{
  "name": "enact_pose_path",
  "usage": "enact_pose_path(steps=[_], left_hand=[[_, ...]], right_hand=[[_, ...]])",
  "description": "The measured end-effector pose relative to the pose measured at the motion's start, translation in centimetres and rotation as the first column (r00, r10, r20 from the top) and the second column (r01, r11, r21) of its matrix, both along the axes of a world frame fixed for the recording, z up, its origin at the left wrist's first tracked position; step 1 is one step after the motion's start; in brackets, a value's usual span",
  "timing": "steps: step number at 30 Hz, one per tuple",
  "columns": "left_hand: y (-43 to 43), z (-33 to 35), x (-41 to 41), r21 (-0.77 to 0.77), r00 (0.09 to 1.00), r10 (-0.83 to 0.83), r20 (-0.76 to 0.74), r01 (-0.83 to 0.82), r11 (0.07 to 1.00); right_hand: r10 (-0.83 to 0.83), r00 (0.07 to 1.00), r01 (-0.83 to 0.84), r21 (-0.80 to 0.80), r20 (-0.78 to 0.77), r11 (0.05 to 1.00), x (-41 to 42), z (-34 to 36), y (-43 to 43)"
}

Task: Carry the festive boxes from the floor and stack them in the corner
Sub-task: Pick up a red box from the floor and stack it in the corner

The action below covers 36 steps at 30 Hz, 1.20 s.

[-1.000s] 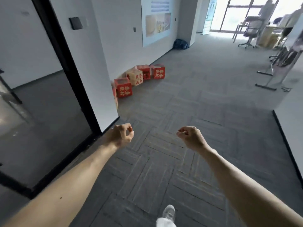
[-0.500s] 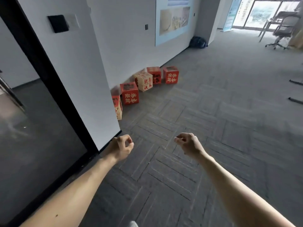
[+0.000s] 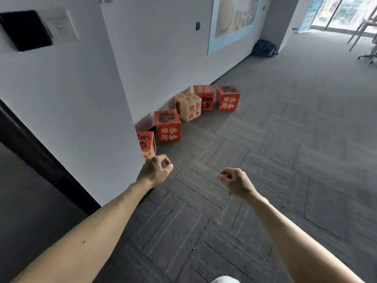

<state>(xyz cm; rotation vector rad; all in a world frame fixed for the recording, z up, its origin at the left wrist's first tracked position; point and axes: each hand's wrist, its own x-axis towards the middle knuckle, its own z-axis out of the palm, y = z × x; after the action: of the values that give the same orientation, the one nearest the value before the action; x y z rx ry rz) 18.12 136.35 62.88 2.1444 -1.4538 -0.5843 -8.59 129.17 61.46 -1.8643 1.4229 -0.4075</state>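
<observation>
Several festive cube boxes sit on the grey carpet along the white wall ahead. The nearest red box (image 3: 145,142) is partly hidden behind the wall corner. Beyond it stand a red box (image 3: 167,125), a cream box (image 3: 188,106), and two more red boxes (image 3: 205,97) (image 3: 227,99). My left hand (image 3: 157,171) is held out in front, fingers curled with the thumb against them, holding nothing, just short of the nearest box. My right hand (image 3: 236,181) is also curled and empty, over open carpet to the right.
A white wall corner (image 3: 114,119) juts out on the left, with a dark doorway (image 3: 30,190) beside it. A dark bag (image 3: 264,48) lies by the far wall. An office chair base (image 3: 367,56) stands at the far right. Grey carpet stretches right of the boxes.
The boxes have come much closer and larger in view as I walked toward them. Both hands stayed raised, curled and empty.
</observation>
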Motion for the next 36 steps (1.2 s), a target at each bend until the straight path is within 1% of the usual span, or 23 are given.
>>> enact_pose_path(steps=[4,8,12,17,20,26,31,36], left_hand=[[-9.8,-1.2,5.0,0.047,1.0,-0.023,0.013,0.022,0.999],[-20.7,-2.9,9.0,0.026,0.999,-0.005,0.034,0.004,1.0],[-31.4,-4.6,12.9,0.098,0.993,-0.05,0.104,0.04,0.994],[-43.0,-4.9,19.4,0.114,0.988,-0.019,0.155,0.001,0.994],[-47.8,-6.3,24.0,0.131,0.986,0.088,0.144,-0.107,0.986],[-55.1,-12.8,33.7,0.296,0.962,0.239,0.128,-0.267,0.917],[-62.8,-18.0,41.3,0.389,0.949,0.295,0.107,-0.313,0.866],[-68.1,-22.1,47.4,0.49,0.945,0.317,0.084,-0.316,0.812]], right_hand=[[0.03,1.0,-0.03,0.028,-0.004,0.999,4.6,-0.9,-9.7],[0.084,0.996,-0.085,0.039,0.024,0.996,9.7,-2.7,-20.4],[0.133,0.989,-0.138,0.088,0.066,0.986,15.0,-4.3,-32.2],[0.221,0.974,-0.226,0.147,0.053,0.963,21.8,-5.1,-44.9],[0.303,0.953,-0.302,0.182,0.025,0.936,26.5,-5.8,-51.0],[0.437,0.9,-0.418,0.273,-0.007,0.866,37.2,-9.7,-60.7],[0.46,0.887,-0.423,0.352,-0.025,0.835,46.1,-14.5,-68.3],[0.477,0.879,-0.433,0.408,-0.007,0.804,54.0,-18.7,-74.8]])
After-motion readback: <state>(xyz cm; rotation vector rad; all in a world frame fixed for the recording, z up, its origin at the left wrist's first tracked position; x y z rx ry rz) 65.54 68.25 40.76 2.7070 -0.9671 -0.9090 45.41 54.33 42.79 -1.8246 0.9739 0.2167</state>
